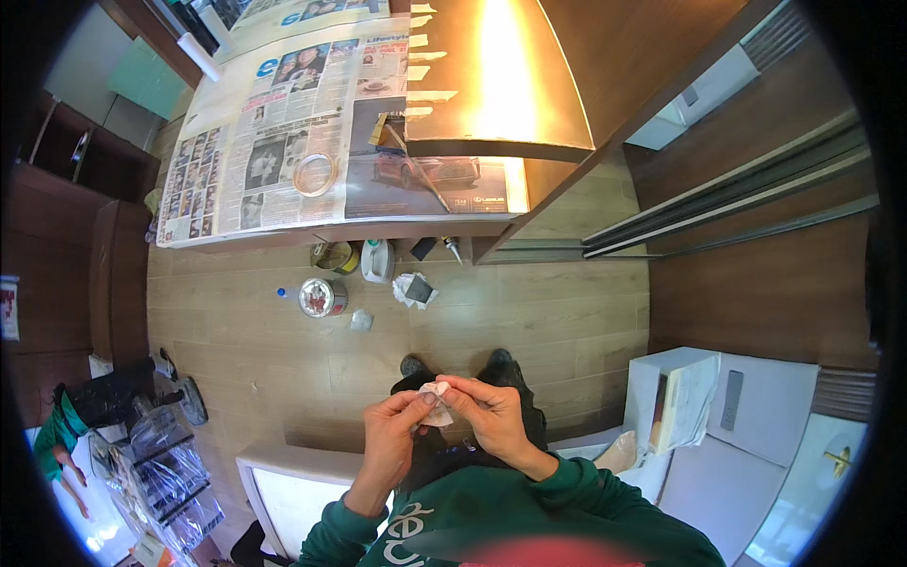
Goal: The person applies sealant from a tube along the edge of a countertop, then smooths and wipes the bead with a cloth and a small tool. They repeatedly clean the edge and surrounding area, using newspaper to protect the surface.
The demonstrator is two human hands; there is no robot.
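A crumpled piece of white paper or cloth is pinched between both hands in front of my body. My left hand grips its left side with thumb and fingers. On its upper right, my right hand holds it with the fingertips. Beyond the hands, a dark flat block rests on a crumpled white sheet on the floor. A round metal can, a white plastic jug and a nozzle-tipped tube stand or lie near the table's foot.
Newspaper covers the table, with a tape roll and a long thin brush or stick on it. A wooden shelf with masking-tape strips rises above. A co-worker is at the lower left, near plastic-wrapped items. White boxes stand at right.
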